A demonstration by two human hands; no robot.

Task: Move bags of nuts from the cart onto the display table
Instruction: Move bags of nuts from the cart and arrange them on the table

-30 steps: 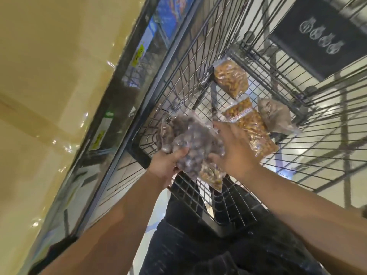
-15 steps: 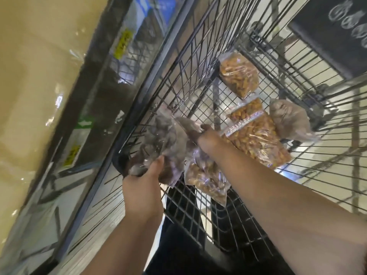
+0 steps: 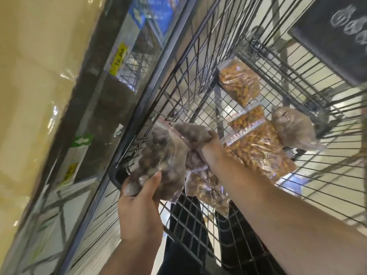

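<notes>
Bags split since a second ago: left hand (image 3: 139, 213) clamps dark bag (image 3: 158, 155); right hand (image 3: 210, 149) grips another (image 3: 190, 133). Cart (image 3: 178, 80) keeps four, 3 o'clock.

1. Yellow price tag (image 3: 118, 60) on the glass case front: digits look like "14.80", blurred, not certain.
2. Lower yellow tag (image 3: 70, 173): unreadable.
3. Green-and-white label (image 3: 82, 140): no legible text.
4. Dark sign (image 3: 337, 34), top right: chalk-style looped drawings, no letters.
5. Zip strip print on big orange nut bag (image 3: 258, 151): too small to read.
</notes>
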